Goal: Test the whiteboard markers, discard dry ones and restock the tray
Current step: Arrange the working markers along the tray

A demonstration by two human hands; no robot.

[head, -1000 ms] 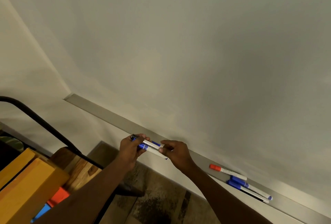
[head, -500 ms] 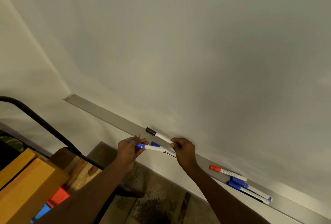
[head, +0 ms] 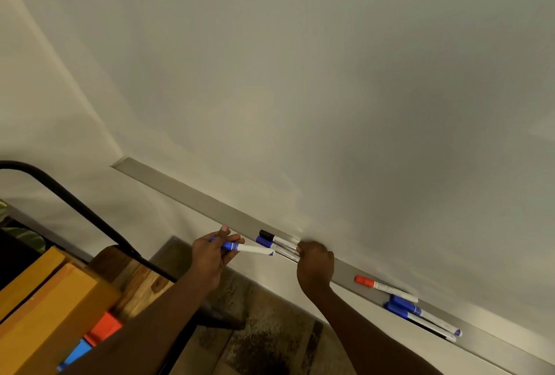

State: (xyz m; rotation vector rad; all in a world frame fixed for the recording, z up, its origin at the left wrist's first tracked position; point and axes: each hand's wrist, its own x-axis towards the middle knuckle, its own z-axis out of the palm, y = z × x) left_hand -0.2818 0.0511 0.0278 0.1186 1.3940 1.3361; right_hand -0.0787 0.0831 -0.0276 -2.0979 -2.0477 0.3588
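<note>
A long grey marker tray [head: 192,199] runs along the bottom of the whiteboard [head: 330,89]. My left hand [head: 210,254] grips a blue-capped marker [head: 249,249] just below the tray's edge. My right hand [head: 315,263] rests on the tray, fingers closed over the rear ends of a black-capped marker [head: 274,238] and a blue-capped marker [head: 270,244] that lie side by side in the tray. Farther right in the tray lie a red-capped marker [head: 384,287] and two blue-capped markers [head: 420,313].
A black curved metal bar [head: 78,206] crosses at the left. Below it are yellow boxes [head: 45,308], a red object [head: 103,329], a blue object [head: 75,355] and a wooden surface [head: 138,281]. Dark patterned floor [head: 264,335] lies under my arms.
My right hand drew the black-capped marker out of the bundle in my left hand and carried it up into the tray beside a blue one. My left hand still holds one blue marker.
</note>
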